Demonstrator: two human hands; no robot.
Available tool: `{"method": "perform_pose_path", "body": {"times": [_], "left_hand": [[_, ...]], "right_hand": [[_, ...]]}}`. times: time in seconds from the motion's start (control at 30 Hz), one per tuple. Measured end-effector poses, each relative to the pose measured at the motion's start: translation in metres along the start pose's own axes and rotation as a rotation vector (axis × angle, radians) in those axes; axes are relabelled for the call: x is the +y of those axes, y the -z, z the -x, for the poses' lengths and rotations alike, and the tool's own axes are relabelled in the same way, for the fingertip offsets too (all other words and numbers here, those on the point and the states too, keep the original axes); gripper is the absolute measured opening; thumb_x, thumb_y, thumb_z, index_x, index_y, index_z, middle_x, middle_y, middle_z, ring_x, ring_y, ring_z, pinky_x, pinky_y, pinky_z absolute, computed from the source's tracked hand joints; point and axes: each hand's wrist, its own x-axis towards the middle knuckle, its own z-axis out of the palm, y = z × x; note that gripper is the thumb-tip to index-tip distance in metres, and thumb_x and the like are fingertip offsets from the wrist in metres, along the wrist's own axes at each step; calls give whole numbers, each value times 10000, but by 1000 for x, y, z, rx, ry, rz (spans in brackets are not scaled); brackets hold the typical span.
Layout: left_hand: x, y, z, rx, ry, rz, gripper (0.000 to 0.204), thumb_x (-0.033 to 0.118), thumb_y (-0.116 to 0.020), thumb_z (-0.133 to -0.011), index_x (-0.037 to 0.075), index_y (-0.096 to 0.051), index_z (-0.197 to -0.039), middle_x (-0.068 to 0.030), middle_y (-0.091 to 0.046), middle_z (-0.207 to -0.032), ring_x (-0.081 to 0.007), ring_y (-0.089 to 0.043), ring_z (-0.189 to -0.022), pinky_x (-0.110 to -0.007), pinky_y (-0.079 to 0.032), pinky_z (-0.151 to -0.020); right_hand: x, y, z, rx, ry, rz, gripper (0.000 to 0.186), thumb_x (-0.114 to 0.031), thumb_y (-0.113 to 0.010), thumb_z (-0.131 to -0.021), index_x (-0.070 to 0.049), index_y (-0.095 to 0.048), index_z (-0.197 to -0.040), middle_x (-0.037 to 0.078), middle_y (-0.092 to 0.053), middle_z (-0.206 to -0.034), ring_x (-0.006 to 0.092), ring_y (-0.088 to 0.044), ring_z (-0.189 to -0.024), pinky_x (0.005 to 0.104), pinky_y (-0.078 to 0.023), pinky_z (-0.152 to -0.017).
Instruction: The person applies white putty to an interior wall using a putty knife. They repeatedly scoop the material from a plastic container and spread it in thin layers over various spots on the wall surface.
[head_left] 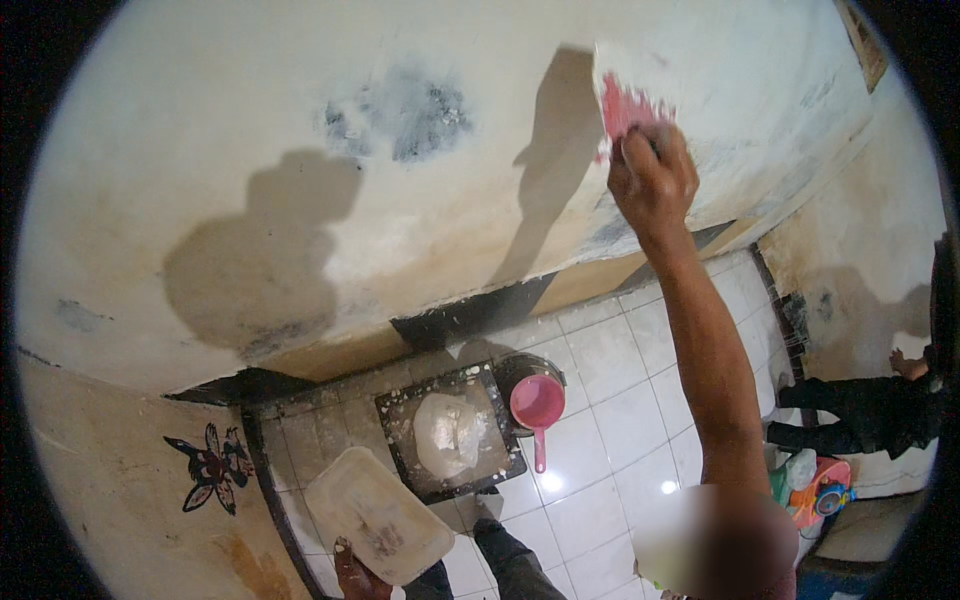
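My right hand (655, 175) is closed round a pink scraper (625, 105), whose blade is smeared with white paste. The scraper is up at the pale wall (480, 150), and its outer edge is hidden under the paste. Down at the lower left, my left hand (362, 578) grips the near end of an off-white rectangular tray (375, 510). Patches of whitish and brownish residue mark the tray's inside. Dark grey patches (430, 115) show on the wall to the left of the scraper.
Below the wall, a clear plastic bag of white material (445, 437) lies on a dark spattered board (490, 385). Beside it, a pink dipper (538, 402) rests on a dark bucket (560, 372). White tiles (620, 400) cover the floor. Another person in dark clothes (860, 415) is at the right.
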Motion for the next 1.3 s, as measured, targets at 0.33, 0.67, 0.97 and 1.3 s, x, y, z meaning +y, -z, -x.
{"method": "perform_pose_path", "body": {"times": [0.33, 0.67, 0.97, 1.3], "left_hand": [[-11, -35, 11, -148, -61, -190, 523, 405, -486, -932, 111, -408, -1357, -132, -459, -1322, -338, -478, -1151, -530, -426, -953], [10, -71, 50, -243, -161, -305, 587, 450, -509, -910, 85, -396, -1355, -141, -490, -1292, -363, -503, -1131, -543, -439, -941], [62, -105, 97, -234, -235, -268, 609, 344, -615, -830, 5, -433, -1302, -151, -548, -1221, -348, -553, -1101, -530, -469, -922], [122, -154, 155, -439, -204, -308, 481, 290, -630, -840, -20, -507, -1187, -137, -561, -1160, -300, -559, -1063, -465, -481, -908]], "right_hand": [[-49, -21, 149, -510, 107, -223, 287, -76, -643, -703, -119, -634, -986, 143, -608, -1071, 339, -621, -893, 458, -510, -860], [-16, -2, -91, 134, -508, -50, 104, -12, -617, -738, 4, -515, -733, 131, -489, -720, 291, -506, -652, 376, -429, -601], [-188, 2, -148, 104, -311, -252, 129, -7, -628, -692, -44, -626, -815, 146, -558, -787, 305, -574, -671, 399, -482, -572], [-290, -31, -188, 50, -376, -197, 194, -36, -648, -677, -72, -638, -868, 136, -575, -813, 306, -592, -720, 394, -488, -604]]}}
